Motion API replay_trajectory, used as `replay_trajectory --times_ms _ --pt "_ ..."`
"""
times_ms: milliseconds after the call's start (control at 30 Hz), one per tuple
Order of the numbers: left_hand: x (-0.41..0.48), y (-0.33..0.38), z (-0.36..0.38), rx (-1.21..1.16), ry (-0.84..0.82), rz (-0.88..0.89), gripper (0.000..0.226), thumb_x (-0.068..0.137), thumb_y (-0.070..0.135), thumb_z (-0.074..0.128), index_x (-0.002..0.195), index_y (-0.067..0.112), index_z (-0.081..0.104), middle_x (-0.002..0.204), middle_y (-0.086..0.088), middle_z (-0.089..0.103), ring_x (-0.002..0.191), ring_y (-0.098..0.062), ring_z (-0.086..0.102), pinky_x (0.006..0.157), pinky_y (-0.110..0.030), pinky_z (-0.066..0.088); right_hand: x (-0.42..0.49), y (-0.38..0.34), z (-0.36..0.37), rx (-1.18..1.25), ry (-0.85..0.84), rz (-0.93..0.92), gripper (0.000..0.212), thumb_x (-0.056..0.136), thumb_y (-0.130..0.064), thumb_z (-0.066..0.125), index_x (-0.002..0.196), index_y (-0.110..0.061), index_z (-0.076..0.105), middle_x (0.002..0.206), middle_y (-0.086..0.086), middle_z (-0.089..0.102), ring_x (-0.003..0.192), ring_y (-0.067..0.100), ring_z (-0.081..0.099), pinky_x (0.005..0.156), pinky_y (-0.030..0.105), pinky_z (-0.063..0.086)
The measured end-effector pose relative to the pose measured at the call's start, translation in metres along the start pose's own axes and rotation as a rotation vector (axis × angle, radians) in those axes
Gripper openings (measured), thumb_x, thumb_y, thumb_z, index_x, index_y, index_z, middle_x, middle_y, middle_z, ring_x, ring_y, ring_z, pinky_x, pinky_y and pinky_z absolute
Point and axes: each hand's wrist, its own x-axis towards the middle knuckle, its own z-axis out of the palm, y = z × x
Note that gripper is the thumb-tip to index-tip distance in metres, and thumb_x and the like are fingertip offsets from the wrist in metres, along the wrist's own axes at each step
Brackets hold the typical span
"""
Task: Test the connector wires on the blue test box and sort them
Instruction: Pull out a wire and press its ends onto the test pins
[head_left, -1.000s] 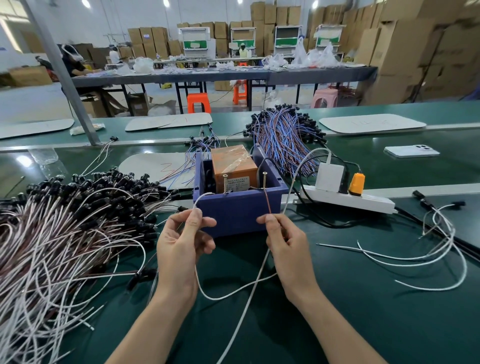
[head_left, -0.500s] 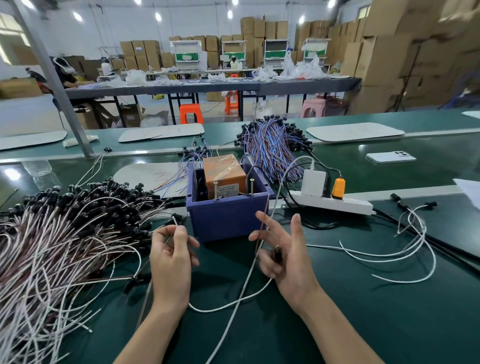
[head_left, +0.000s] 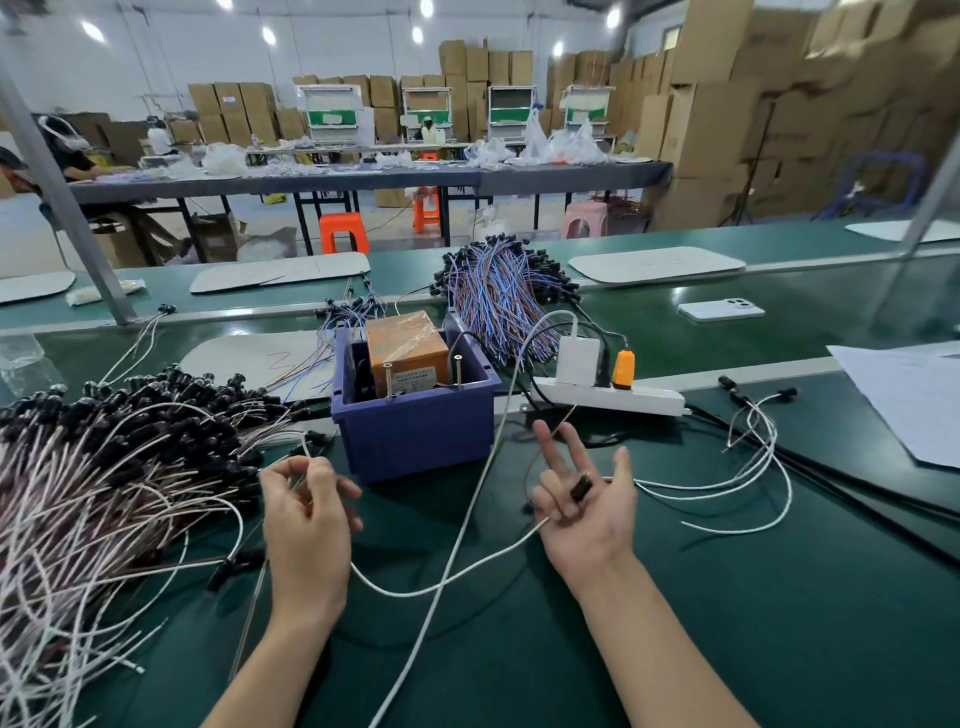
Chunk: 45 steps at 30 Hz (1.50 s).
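A factory assembly floor — cartons (head_left: 711, 119) stacked far beyond the left hand (head_left: 306, 525), wire bundles (head_left: 104, 493) heaped beside it on the tabletop (head_left: 779, 623).

Readable text: none; every mark in view is too small or too blurred to make out.
Orange block (head_left: 407, 347) in the blue test box (head_left: 415, 431): a pale sticker low on its front face carries rows of dark print, not legible.
Green panels (head_left: 333, 117) on the far machines: each bears a white tag, blurred.
Cardboard cartons (head_left: 709, 117): faint dark marks on some faces, unreadable.
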Motion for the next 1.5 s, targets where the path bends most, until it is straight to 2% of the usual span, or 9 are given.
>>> replay_trajectory --times_ms 300,400,533,700,800,900,1000,1167,1500 --pt "-0.001 0.000 0.001 0.028 -0.016 -0.080 0.003 0.105 0.023 0.044 0.107 0.025 0.044 0.081 -0.001 0.068 0.055 -0.004 0.059 0.070 -0.049 0.051 -0.006 -0.003 -0.005 0.011 0.021 -0.011 0.055 0.105 -0.057 0.031 0.122 -0.012 0.058 0.123 0.021 0.070 0.031 0.010 0.022 0.032 0.020 0.023" --pt "-0.005 0.002 0.000 0.149 0.074 -0.012 0.032 0.103 0.019 0.048 0.133 0.020 0.036 0.120 -0.003 0.056 0.102 -0.014 0.061 0.086 -0.041 0.051 -0.008 -0.004 -0.007 0.017 0.011 -0.016 0.050 0.106 -0.052 0.033 0.117 -0.012 0.060 0.126 0.021 0.069 0.031 0.009 0.023 0.032 0.020 0.023" --pt "-0.019 0.016 0.000 0.617 0.018 0.512 0.045 0.101 0.019 0.050 0.142 0.004 0.040 0.148 -0.018 0.034 0.142 -0.032 0.029 0.118 -0.050 0.026 -0.013 -0.005 -0.003 -0.101 -0.032 -0.050 0.037 0.105 -0.039 0.038 0.115 -0.013 0.064 0.129 0.019 0.068 0.030 0.007 0.021 0.032 0.019 0.018" --pt "-0.051 0.045 0.038 0.664 -0.597 0.997 0.039 0.102 0.038 0.046 0.136 0.019 0.055 0.142 0.004 0.053 0.140 -0.019 0.041 0.116 -0.037 0.032 -0.024 -0.008 0.014 -0.383 -0.107 -0.106 0.033 0.103 -0.036 0.047 0.128 -0.021 0.064 0.121 0.009 0.073 0.033 0.004 0.021 0.032 0.017 0.025" --pt "-0.062 0.051 0.062 0.771 -0.796 0.971 0.043 0.103 0.047 0.040 0.140 0.027 0.049 0.138 0.013 0.055 0.136 -0.009 0.043 0.118 -0.032 0.027 -0.032 -0.016 0.021 -0.459 -0.059 -0.161 0.027 0.100 -0.043 0.054 0.119 -0.036 0.072 0.102 0.009 0.076 0.039 0.005 0.025 0.040 0.018 0.030" --pt "-0.067 0.052 0.078 0.812 -0.933 0.846 0.051 0.104 0.054 0.026 0.149 0.033 0.034 0.137 0.017 0.055 0.133 -0.001 0.041 0.120 -0.018 0.003 -0.035 -0.037 0.026 -0.379 0.011 -0.268 0.031 0.101 -0.031 0.051 0.130 -0.026 0.062 0.103 -0.002 0.078 0.035 0.004 0.022 0.035 0.017 0.024" --pt "-0.072 0.054 0.092 0.763 -0.978 0.798 0.051 0.104 0.053 0.024 0.148 0.033 0.038 0.125 0.016 0.062 0.123 -0.002 0.048 0.115 -0.010 0.002 -0.040 -0.064 0.029 -0.226 -0.017 -0.286 0.023 0.101 -0.023 0.050 0.117 -0.019 0.066 0.073 -0.003 0.061 0.032 0.005 0.018 0.030 0.019 0.019" --pt "-0.076 0.069 0.117 0.767 -1.064 0.756 0.054 0.101 0.056 0.013 0.129 0.033 0.053 0.125 0.017 0.064 0.109 -0.010 0.059 0.095 -0.020 0.040 -0.046 -0.115 0.028 -0.155 -0.018 -0.400 0.021 0.100 -0.021 0.049 0.108 -0.021 0.068 0.055 -0.008 0.027 0.036 0.006 0.012 0.033 0.021 0.014" --pt "-0.091 0.078 0.159 0.944 -1.142 0.677 0.035 0.107 0.051 0.023 0.118 0.032 0.050 0.105 0.007 0.069 0.095 -0.020 0.062 0.078 -0.035 0.045 -0.041 -0.220 -0.007 0.133 0.155 -0.556 0.025 0.097 -0.023 0.044 0.092 -0.023 0.069 0.057 -0.009 0.035 0.043 0.009 0.027 0.044 0.019 0.024"
